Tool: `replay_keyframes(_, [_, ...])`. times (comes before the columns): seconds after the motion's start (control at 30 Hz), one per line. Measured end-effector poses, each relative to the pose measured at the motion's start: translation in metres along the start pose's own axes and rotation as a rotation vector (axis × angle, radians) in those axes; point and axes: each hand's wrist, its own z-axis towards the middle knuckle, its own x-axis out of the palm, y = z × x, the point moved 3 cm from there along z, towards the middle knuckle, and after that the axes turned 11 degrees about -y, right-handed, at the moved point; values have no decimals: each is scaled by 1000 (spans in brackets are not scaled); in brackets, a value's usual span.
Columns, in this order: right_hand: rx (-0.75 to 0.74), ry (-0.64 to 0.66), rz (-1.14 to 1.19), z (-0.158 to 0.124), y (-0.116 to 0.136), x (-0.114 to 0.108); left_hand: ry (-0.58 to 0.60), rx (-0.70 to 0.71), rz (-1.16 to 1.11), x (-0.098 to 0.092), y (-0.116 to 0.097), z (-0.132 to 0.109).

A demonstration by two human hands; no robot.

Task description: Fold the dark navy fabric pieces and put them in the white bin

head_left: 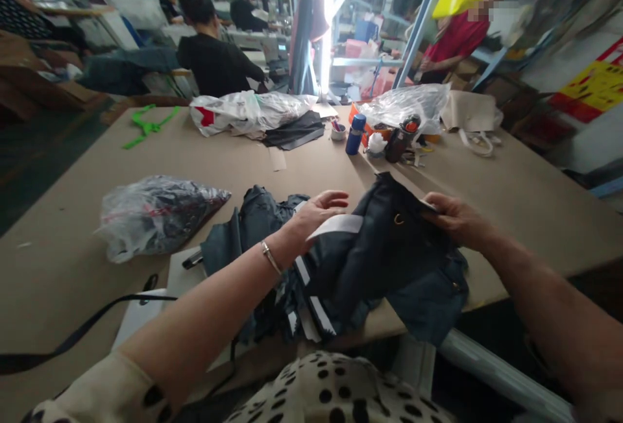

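Note:
In the head view, a dark navy fabric piece with a small gold-coloured ring is raised over the table's front edge. My right hand pinches its upper right corner. Just left of it, my left hand has its fingers stretched out beside a white strip on the fabric; whether it touches the strip I cannot tell. Under my left arm lies a heap of dark green-blue fabric pieces, some with white strips. A similar dark flap hangs over the table edge below my right hand.
A plastic-wrapped bundle lies to the left on the brown table. Along the back stand a blue bottle, a dark flask and a small cup. Behind are a green strap, plastic bags and people.

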Motion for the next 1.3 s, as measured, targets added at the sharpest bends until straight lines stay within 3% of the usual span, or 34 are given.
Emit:
replay_keyframes(0.1, [-3,-354,-460,-5,-40,-31,-108,-168,197,-50,47,-19])
replay_keyframes(0.17, [-64,-456,-553,-12,-44,-15,-151,-296,286,-78,80,-41])
replay_keyframes(0.23, [-146,-327,-454,-23,-30,42,-173,-405,305,-96,111,-62])
replay_keyframes(0.33, [-261,125,-287,-44,8,170,-272,-472,272,-109,144,-85])
replay_keyframes(0.4, [-326,237,-343,-54,27,245,-368,-444,234,-114,154,-91])
replay_keyframes(0.47, [-299,264,-444,-56,32,296,-436,-406,202,-118,156,-94])
replay_keyframes(0.53, [-249,265,-502,-51,26,318,-468,-383,186,-119,152,-96])
replay_keyframes(0.6, [-225,273,-505,-45,16,320,-464,-372,183,-120,147,-99])
replay_keyframes(0.77, [-224,342,-502,-48,-3,299,-388,-334,223,-118,140,-104])
replay_keyframes(0.87, [-144,344,-374,-51,-12,292,-334,-321,274,-114,142,-102])
replay_keyframes(1.0, [5,270,-195,-36,-24,277,-304,-295,283,-106,143,-95])
replay_keyframes(1.17, [6,224,39,-19,-24,240,-315,-337,190,-89,145,-82])
replay_keyframes(1.3, [63,34,164,-27,-13,211,-289,-402,59,-61,142,-69])
